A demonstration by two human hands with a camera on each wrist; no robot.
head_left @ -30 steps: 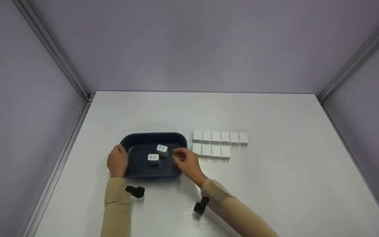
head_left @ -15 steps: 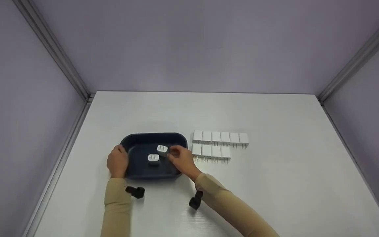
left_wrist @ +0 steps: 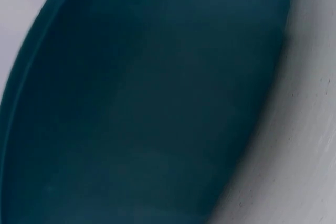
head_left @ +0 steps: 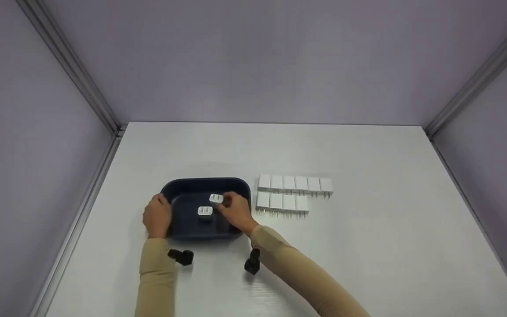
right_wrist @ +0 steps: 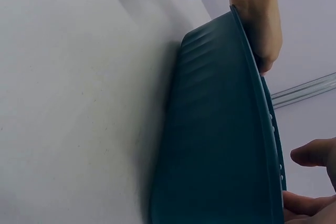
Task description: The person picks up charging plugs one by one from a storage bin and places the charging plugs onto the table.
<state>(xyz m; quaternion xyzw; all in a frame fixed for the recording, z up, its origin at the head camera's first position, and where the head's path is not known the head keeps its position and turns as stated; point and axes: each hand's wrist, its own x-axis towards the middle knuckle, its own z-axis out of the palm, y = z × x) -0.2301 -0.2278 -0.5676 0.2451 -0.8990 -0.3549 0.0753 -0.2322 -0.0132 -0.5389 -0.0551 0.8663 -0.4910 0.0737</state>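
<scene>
In the head view, my left hand (head_left: 157, 215) grips the left rim of a dark blue rectangular tray (head_left: 183, 231). Two white plug adapters stand inside it, prongs up. The right hand (head_left: 237, 212) reaches over the tray's right side, thumb and fingertips pinching the farther plug adapter (head_left: 216, 198) at its right side. The nearer plug adapter (head_left: 205, 211) stands apart, just left of the right hand. From the right wrist, the tray's outer wall (right_wrist: 220, 124) hides the adapters' bodies; tiny prong tips show above the rim. The left wrist view holds only tray and table.
Two rows of white plug adapters lie right of the tray, the far row (head_left: 295, 182) longer than the near row (head_left: 282, 201). Their prongs point toward me. A white table (head_left: 390, 229) carries everything, with grey walls behind and at both sides.
My right hand has moved left over the tray to the farther plug adapter and now pinches it; the adapter has shifted slightly. The left hand and tray have stayed put.
</scene>
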